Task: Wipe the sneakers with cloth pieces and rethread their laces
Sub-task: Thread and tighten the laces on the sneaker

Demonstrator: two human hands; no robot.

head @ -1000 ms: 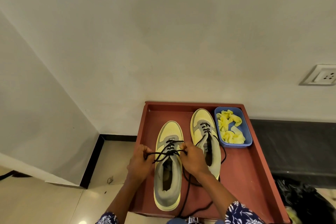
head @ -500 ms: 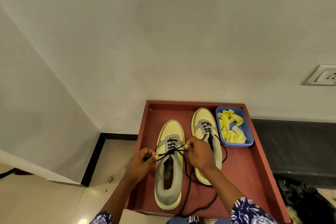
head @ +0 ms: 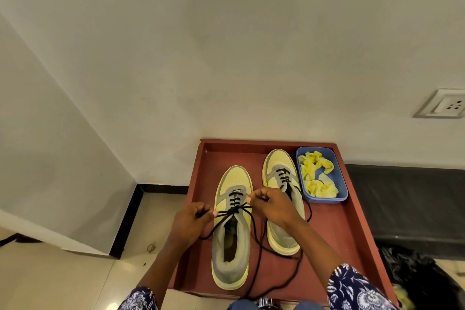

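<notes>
Two yellow-and-grey sneakers stand side by side, toes to the wall, in a red-brown tray (head: 352, 221). The near sneaker (head: 232, 229) sits left of centre; the far sneaker (head: 281, 199) is just beside it on the right, partly behind the right forearm. A blue tub (head: 342, 183) in the tray's far right corner holds crumpled yellow cloth pieces (head: 315, 176).

Step in hand: lacing, not wiping. No cloth is held. The black lace (head: 236, 210) crosses the upper eyelets of the near sneaker and is drawn out to both sides.

Left hand (head: 191, 221): fingers curled, pinching one lace end at the sneaker's left edge. Right hand (head: 273, 205): fingers curled, pinching the other end at the right edge. A long slack run of lace trails toward the tray's near edge.

The far sneaker's lace appears threaded through its lower eyelets, with loose ends hanging; its upper rows are hidden.

Judgement: the near sneaker is laced most of the way up. The next move calls for even tension on both ends, then either a further eyelet pass or a knot. Whether free eyelets remain cannot be determined. The trailing slack needs taking up first.
</notes>
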